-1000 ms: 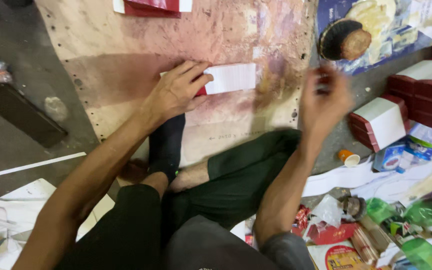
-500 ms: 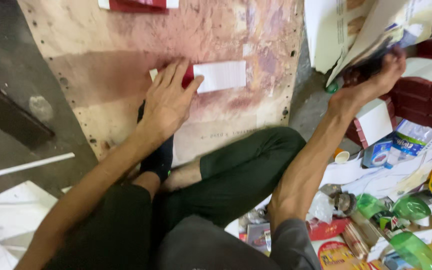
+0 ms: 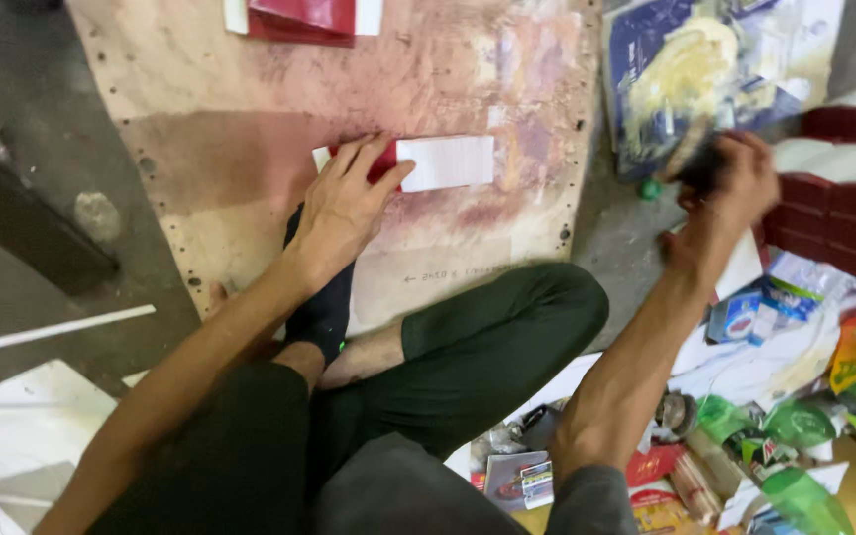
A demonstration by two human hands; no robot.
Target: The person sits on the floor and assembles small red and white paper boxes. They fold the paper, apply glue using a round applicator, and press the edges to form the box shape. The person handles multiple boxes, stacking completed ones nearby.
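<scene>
We sit cross-legged on a dark concrete floor (image 3: 42, 149). Our left hand (image 3: 344, 203) lies flat, fingers spread, on a red-and-white folded card (image 3: 438, 163) atop a stained plywood board (image 3: 250, 89). Our right hand (image 3: 735, 183), off to the side, is closed around a small dark object (image 3: 697, 168), blurred. Stacked red boxes (image 3: 834, 188) sit just beyond it.

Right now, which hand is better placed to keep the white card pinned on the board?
Left, probably. The left hand lies flat on the white card; the right hand is off the plywood board, gripping something dark.
</scene>
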